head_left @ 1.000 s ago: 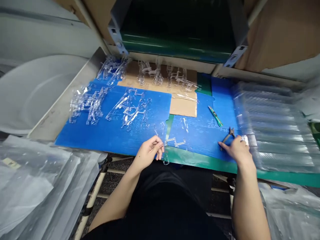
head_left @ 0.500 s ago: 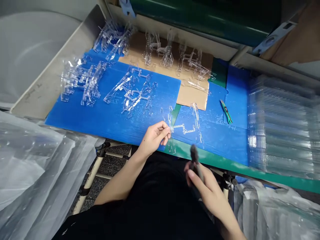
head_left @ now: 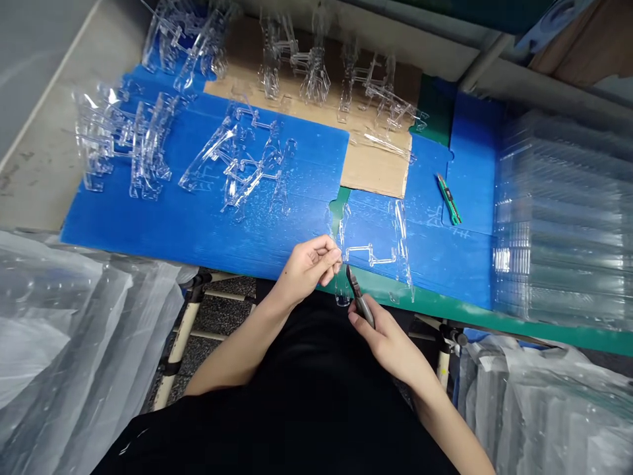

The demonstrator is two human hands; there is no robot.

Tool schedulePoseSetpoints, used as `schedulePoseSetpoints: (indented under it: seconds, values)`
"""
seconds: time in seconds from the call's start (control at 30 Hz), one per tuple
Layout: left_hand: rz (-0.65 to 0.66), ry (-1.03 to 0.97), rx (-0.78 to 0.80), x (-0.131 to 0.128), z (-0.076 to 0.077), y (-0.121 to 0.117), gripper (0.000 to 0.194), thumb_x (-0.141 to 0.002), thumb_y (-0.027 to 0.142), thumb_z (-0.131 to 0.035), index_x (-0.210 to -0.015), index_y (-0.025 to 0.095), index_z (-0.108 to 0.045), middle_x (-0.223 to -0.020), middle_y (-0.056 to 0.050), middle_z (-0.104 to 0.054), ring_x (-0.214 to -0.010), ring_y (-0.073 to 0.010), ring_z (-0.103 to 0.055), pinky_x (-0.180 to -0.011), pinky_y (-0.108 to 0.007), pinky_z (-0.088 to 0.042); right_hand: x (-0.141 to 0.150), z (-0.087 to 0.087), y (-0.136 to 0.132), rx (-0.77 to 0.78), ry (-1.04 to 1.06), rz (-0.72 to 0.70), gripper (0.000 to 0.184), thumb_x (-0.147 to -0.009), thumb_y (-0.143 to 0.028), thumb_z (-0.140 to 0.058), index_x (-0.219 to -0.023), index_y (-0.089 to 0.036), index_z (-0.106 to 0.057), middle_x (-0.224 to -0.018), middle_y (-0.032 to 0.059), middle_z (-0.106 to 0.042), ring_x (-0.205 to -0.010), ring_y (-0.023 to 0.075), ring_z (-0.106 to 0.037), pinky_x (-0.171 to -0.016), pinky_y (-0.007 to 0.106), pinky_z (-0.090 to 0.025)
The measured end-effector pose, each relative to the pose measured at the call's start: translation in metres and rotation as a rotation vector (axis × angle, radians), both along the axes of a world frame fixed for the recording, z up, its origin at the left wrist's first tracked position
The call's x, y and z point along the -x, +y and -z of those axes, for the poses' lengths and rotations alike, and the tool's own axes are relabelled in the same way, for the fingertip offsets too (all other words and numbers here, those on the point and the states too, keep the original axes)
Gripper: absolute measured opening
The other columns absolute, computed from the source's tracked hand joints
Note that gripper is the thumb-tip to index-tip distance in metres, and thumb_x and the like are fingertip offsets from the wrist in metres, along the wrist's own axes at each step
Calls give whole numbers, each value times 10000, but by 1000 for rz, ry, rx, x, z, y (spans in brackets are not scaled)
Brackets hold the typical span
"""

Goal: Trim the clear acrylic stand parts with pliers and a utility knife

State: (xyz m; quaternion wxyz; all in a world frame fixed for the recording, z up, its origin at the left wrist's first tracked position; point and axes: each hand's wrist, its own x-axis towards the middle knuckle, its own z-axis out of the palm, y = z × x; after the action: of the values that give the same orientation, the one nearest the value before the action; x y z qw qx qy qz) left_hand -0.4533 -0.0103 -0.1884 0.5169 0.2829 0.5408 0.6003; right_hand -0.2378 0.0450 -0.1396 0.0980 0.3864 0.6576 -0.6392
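Between the fingertips of my left hand (head_left: 314, 267) is one side of a clear plastic moulding (head_left: 383, 260). It has two long pieces joined by a thin stepped runner, and its right-hand piece extends over the blue sheet. My right hand (head_left: 378, 330) is wrapped around a pair of nippers (head_left: 360, 297) with grey handles. The dark tip of the nippers is at the left end of the runner, just right of my left fingertips. Whether the jaws touch the plastic, I cannot tell.
Several similar clear mouldings (head_left: 252, 165) lie on the blue sheet (head_left: 163, 231) and on a cardboard piece (head_left: 373, 171). A green utility knife (head_left: 448, 200) rests to the right, beside stacked clear plastic trays (head_left: 564, 224). Plastic-wrapped stacks (head_left: 64, 330) flank the table.
My right hand has brought the nippers up and left, from near my body to the runner beside my left hand. The left hand keeps its hold. The view has shifted slightly.
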Motion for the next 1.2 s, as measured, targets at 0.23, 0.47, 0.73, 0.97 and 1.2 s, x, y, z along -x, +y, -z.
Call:
schedulePoseSetpoints:
  seconds: [0.23,0.47,0.73,0.97,1.2]
  values:
    - [33,-24,-4,-5,-2,2,372,-1028,483,-724,-835,177,-637,-731,13,-649,-454,-38,-481,-491,-205,-391,-3,4,3,20,36,38,202,-1117,-441,-523,-1111,-251,-590,-984,-6,-630,-906,208,-577,-884,377,-441]
    - [44,-44,25,-6,-1,3,405,-1003,524,-744,-828,176,-634,-712,10,-654,-440,-42,-475,-481,-209,-380,-3,5,4,82,58,34,174,-1112,-417,-527,-1058,-258,-568,-886,-24,-545,-807,182,-512,-776,338,-434]
    - [72,-99,13,-6,-2,4,368,-1021,456,-743,-828,165,-628,-687,26,-642,-436,-32,-478,-515,-208,-381,-5,7,5,223,107,22,223,-1110,-443,-531,-1002,-248,-529,-830,-21,-462,-719,164,-438,-662,305,-443]
    - [94,-123,37,-20,1,18,389,-1024,462,-739,-819,157,-610,-710,32,-625,-437,-16,-461,-478,-177,-340,-17,20,7,393,187,126,220,-1092,-407,-563,-964,-237,-505,-803,-30,-470,-690,142,-443,-637,288,-444]
    - [208,9,183,-30,10,61,480,-958,581,-772,-793,165,-599,-596,34,-590,-427,-40,-442,-471,-180,-320,-23,42,25,668,243,387,406,-974,-521,-703,-891,-243,-419,-696,-94,-357,-551,75,-272,-505,222,-224]
